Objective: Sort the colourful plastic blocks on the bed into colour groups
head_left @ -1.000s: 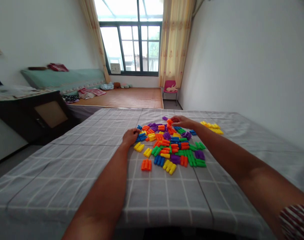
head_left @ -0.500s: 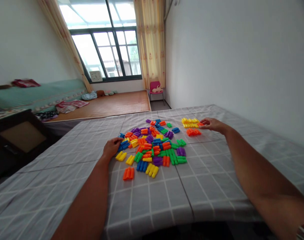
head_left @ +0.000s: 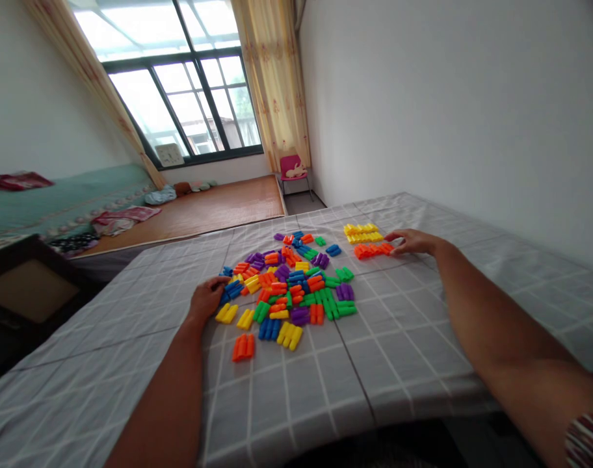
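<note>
A spread of small ribbed plastic blocks in orange, blue, yellow, green and purple covers the middle of the table. My left hand is at the pile's left edge, fingers bent and closed against a blue block; whatever may be in them is hidden. Farther right, a row of yellow blocks lies beyond a shorter row of orange blocks. My right hand pinches an orange block at the right end of the orange row.
A grey checked cloth covers the table. Past its far edge stand a low bed with clothes on it and a pink chair. A dark cabinet is at the left, and a white wall runs along the right.
My right hand has brought an orange block from beside the yellow row to the orange row's right end. My left hand stays by the pile. The whole view has shifted and tilted slightly.
</note>
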Available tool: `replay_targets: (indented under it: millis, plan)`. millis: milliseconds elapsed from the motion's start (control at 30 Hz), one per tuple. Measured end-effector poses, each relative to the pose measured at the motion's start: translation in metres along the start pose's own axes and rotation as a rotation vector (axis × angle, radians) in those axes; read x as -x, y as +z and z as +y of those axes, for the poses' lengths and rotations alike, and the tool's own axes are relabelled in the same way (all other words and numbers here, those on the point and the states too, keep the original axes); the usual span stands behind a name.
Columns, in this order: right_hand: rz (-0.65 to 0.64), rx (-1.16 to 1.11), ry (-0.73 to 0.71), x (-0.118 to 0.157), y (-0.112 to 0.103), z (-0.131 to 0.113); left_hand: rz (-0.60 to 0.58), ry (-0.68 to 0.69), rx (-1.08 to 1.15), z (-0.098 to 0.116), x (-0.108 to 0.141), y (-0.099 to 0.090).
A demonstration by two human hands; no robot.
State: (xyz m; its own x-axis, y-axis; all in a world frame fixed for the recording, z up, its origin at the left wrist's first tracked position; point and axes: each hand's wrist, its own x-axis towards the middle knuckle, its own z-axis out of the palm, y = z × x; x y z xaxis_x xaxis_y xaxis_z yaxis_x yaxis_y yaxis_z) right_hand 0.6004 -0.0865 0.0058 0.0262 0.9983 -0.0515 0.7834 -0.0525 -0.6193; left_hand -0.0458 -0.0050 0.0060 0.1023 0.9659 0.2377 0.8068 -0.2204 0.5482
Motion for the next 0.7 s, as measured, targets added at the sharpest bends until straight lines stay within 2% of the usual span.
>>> replay_targets:
  millis: [267,400,467,600,700]
  plan:
    - [-0.003,-0.01,0.023,-0.003,0.006,0.0,0.008,0.003,-0.018,0.001,0.001,0.0]
    - [0.049,0.006,0.013,0.003,0.002,-0.019,0.007,0.008,-0.004,0.003,0.002,-0.001]
    - [0.088,0.018,-0.037,0.005,0.002,-0.033,0.008,0.003,-0.009,0.004,0.003,-0.002]
    - [0.092,0.061,-0.158,0.004,0.013,-0.054,0.009,-0.007,-0.024,0.006,0.004,-0.003]
    - [0.063,0.086,-0.201,0.0,0.022,-0.056,0.009,-0.001,-0.025,0.008,0.004,-0.003]
